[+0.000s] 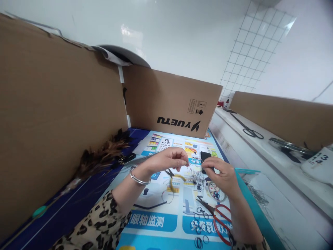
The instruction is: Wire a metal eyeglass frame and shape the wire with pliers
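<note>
My left hand [170,159] is raised over the table with fingers pinched on a thin wire [194,163]. Close to its right, my right hand [221,173] is closed too, pinching the wire's other end beside a small black object [205,156]. Below the hands lies a tangle of fine wire pieces [196,178]. Yellow-handled pliers [174,177] rest on the printed poster [156,222] under my left hand. Red-handled scissors [220,217] lie under my right forearm. A silver bangle circles my left wrist.
Cardboard walls [59,114] enclose the desk on the left and at the back. Brown feathers [101,156] lie at left on the blue cloth. Small black rings [200,239] sit near the front. A teal tray [247,172] edges the right; black scissors [249,132] lie on the neighbouring white bench.
</note>
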Motion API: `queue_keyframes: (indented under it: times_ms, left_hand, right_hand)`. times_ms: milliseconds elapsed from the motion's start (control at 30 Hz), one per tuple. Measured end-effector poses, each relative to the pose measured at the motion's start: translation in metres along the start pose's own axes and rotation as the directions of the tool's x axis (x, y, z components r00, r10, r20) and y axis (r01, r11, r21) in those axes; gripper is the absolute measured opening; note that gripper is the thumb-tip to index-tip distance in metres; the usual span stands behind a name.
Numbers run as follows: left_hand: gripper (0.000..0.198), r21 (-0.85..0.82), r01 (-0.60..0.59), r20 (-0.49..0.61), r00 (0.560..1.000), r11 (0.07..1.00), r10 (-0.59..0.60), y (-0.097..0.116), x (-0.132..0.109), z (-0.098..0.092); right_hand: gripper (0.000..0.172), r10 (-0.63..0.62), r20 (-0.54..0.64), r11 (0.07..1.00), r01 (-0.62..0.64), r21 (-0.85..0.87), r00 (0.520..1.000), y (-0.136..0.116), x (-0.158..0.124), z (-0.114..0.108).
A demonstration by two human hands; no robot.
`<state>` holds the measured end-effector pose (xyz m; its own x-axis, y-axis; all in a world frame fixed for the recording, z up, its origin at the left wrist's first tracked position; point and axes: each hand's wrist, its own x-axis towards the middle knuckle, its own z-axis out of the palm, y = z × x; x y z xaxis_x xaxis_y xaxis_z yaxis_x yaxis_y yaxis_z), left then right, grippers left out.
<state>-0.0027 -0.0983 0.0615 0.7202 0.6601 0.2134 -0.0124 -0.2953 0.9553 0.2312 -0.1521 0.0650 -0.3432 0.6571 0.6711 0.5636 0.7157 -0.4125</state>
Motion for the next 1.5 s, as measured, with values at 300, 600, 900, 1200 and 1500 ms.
queue_keyframes:
  times_ms: [300, 600, 900, 1200, 1500]
  left_hand:
    - [0.018, -0.101, -0.041, -0.083, 0.996, 0.994, 0.033, -0.013, 0.007, 0.012]
    - [0.019, -0.133, -0.046, -0.129, 0.991, 0.990, 0.028, -0.013, 0.009, 0.017]
    - [0.016, -0.026, 0.006, -0.156, 0.988, 1.000, -0.010, -0.013, 0.008, 0.015]
    - [0.023, 0.055, -0.034, -0.201, 0.978, 0.998, 0.044, -0.010, 0.006, 0.016]
    - [0.029, 0.300, -0.052, -0.322, 0.934, 0.953, 0.152, -0.001, 0.003, 0.025]
  right_hand:
    - [0.014, 0.014, -0.062, 0.999, -0.011, 0.046, 0.998, 0.003, -0.001, 0.000]
    - [0.016, -0.029, -0.124, 0.999, 0.032, 0.023, 0.992, 0.006, -0.001, 0.003]
    - [0.017, -0.012, -0.161, 0.998, 0.021, 0.051, 0.987, 0.007, -0.002, 0.003]
    - [0.017, 0.041, -0.215, 0.998, -0.028, 0.063, 0.976, 0.005, -0.002, 0.008]
    - [0.015, 0.126, -0.255, 0.988, -0.097, 0.123, 0.959, 0.003, -0.003, 0.017]
